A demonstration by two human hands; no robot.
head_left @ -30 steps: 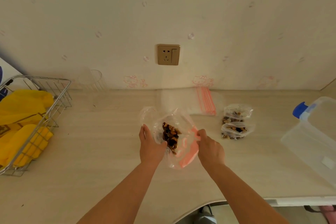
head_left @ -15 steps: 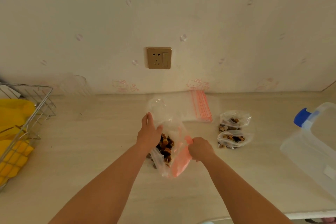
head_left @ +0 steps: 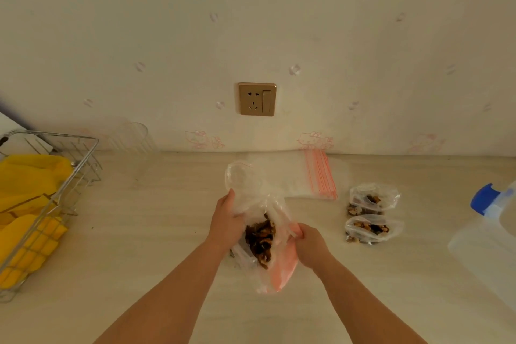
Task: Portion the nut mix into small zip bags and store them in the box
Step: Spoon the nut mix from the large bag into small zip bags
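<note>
A clear plastic bag of dark nut mix (head_left: pixel 261 240) sits between my hands at the table's middle. My left hand (head_left: pixel 226 220) grips its crumpled left side. My right hand (head_left: pixel 308 243) pinches the pink-tinted plastic on its right, which hangs down toward the table. A stack of flat empty zip bags (head_left: pixel 315 176) with red strips lies behind, by the wall. Two filled small zip bags (head_left: pixel 372 200) (head_left: pixel 372 229) lie to the right. The clear storage box (head_left: pixel 491 243) with a blue latch stands at the right edge.
A wire basket (head_left: pixel 69 173) holding yellow items stands at the left. A clear cup (head_left: pixel 131 138) is against the wall behind it. A wall socket (head_left: pixel 257 98) is above the table. The table's front edge lies below my forearms.
The bag of nut mix has come lower and nearer to me, with both hands still on it. The view shifted a little back to the left.
</note>
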